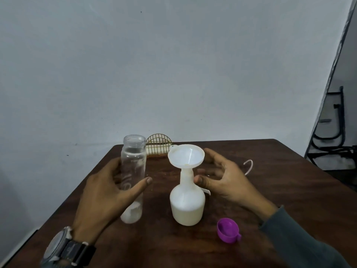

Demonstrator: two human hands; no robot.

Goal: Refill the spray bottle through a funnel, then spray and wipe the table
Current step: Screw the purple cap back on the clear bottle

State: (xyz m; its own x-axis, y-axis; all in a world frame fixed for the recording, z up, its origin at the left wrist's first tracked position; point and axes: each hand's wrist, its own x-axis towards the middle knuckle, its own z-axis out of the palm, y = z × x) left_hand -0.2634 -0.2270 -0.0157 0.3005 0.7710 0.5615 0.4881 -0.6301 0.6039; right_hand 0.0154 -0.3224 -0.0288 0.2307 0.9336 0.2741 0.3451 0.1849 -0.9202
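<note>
A white spray bottle (187, 206) stands without its head at the middle of the dark wooden table (280, 190), holding liquid. A white funnel (185, 155) sits in its neck. To its left stands a clear, nearly empty bottle (133, 165) with no cap. My left hand (104, 192) holds that bottle, thumb across the front and fingers behind it. My right hand (222, 178) hovers just right of the spray bottle's neck, fingers spread and relaxed, holding nothing. Whether it touches the neck is unclear.
A purple cap (228, 230) lies upside down at the front right of the spray bottle. A thin curved tube (249, 167) shows behind my right hand. A gold wire rack (158, 145) stands at the table's back edge against the wall. A black metal frame (332, 132) is at the far right.
</note>
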